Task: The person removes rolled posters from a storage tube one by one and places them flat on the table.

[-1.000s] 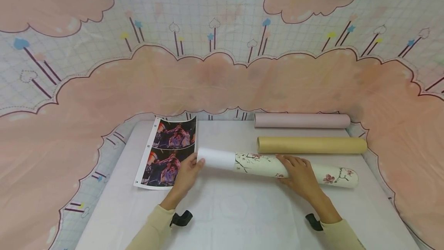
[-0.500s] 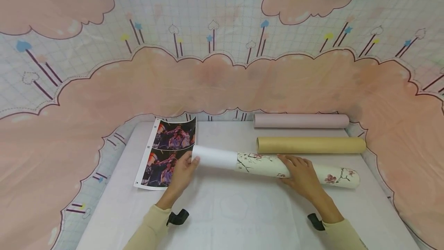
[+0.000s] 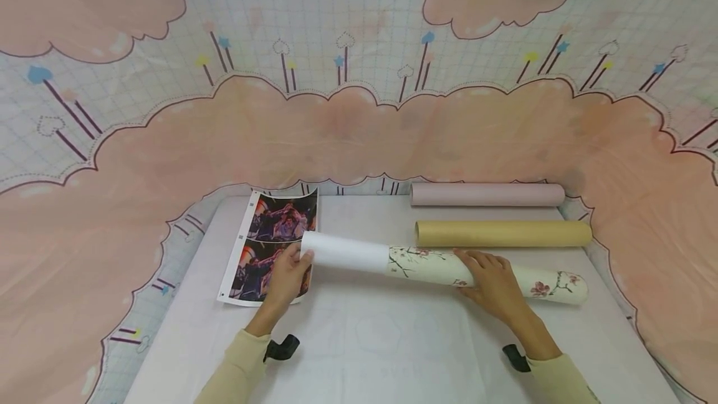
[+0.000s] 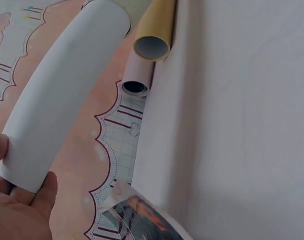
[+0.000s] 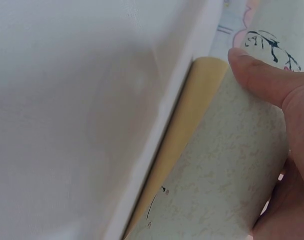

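A cream paper tube (image 3: pixel 423 265) printed with plum blossoms is held above the table, slanting slightly down to the right. My right hand (image 3: pixel 493 285) grips it around the middle; the right wrist view shows the thumb and fingers (image 5: pixel 264 82) on the tube. Out of its left end reaches a rolled white paper sheet (image 3: pixel 343 252); its other end is hidden inside the tube. My left hand (image 3: pixel 286 279) pinches the white sheet's left end, thumb on one side and fingers (image 4: pixel 44 195) on the other in the left wrist view.
A yellow tube (image 3: pixel 505 234) and a pink tube (image 3: pixel 488 194) lie crosswise at the back right of the white table (image 3: pixel 392 341). At the left lies a sheet with two printed photos (image 3: pixel 260 267), partly behind my left hand. A patterned cloth (image 3: pixel 359 136) rises behind.
My left hand has moved left with the white sheet, and more of it shows outside the blossom tube. The right hand and the tube have shifted slightly right.
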Motion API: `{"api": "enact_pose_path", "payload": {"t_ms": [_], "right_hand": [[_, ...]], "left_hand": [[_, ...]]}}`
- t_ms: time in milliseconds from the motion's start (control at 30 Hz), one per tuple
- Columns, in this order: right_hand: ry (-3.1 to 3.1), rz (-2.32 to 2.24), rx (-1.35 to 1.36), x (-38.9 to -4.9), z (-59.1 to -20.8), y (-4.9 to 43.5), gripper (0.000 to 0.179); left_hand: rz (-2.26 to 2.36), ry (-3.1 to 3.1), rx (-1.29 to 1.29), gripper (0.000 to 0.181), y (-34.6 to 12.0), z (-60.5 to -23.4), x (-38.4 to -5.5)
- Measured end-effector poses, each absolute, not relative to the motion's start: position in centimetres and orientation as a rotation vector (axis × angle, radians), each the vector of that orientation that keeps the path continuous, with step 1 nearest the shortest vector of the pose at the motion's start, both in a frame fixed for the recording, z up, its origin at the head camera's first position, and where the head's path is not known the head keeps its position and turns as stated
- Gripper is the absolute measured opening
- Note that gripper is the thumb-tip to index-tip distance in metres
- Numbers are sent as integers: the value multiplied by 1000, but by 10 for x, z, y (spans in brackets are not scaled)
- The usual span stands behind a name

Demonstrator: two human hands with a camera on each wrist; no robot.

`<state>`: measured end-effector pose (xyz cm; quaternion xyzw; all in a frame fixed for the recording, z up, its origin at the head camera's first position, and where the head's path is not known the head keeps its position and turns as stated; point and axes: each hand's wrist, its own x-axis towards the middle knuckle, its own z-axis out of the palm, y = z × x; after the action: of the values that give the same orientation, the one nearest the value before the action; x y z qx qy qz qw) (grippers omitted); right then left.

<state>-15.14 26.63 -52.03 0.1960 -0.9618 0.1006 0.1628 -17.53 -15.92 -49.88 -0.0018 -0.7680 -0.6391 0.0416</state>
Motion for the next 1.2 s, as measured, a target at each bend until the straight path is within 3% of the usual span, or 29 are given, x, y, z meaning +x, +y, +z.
{"api": "enact_pose_path", "payload": {"t_ms": [1200], "right_hand": [[-2737,257,488,-153,-514,295,83]], "left_hand": [[-1959,-2334,112,31,-197,-500,-176]]}}
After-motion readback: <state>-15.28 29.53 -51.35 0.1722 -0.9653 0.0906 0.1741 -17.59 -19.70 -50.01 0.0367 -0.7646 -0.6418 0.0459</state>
